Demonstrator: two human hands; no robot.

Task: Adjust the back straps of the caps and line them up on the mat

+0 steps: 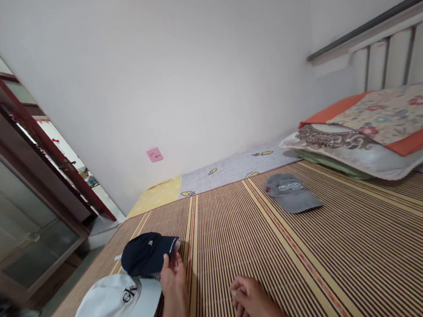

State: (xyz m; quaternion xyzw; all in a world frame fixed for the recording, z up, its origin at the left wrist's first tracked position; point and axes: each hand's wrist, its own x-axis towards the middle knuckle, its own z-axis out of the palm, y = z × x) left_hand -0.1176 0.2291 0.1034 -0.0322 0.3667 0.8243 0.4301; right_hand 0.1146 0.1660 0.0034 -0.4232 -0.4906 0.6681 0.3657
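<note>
My left hand (173,274) is closed on the brim of a navy baseball cap (142,254), thumb on top and fingers underneath. The cap lies on a striped mat (219,237), its brim pointing right. Just in front of it, close to my left forearm, sits a white baseball cap (106,310) with dark letters. My right hand (250,297) hovers over or rests on the mat, fingers loosely curled in with nothing visible in them. Farther off, a grey baseball cap (291,192) lies on the mat, apart from both hands.
Stacked pillows (366,133) occupy the far right, below a slatted headboard (399,55). Along the wall runs a checked sheet (227,166) beside a yellow patch of cloth (157,196). A pink note (155,155) is stuck to the wall. A framed door (21,206) stands at left.
</note>
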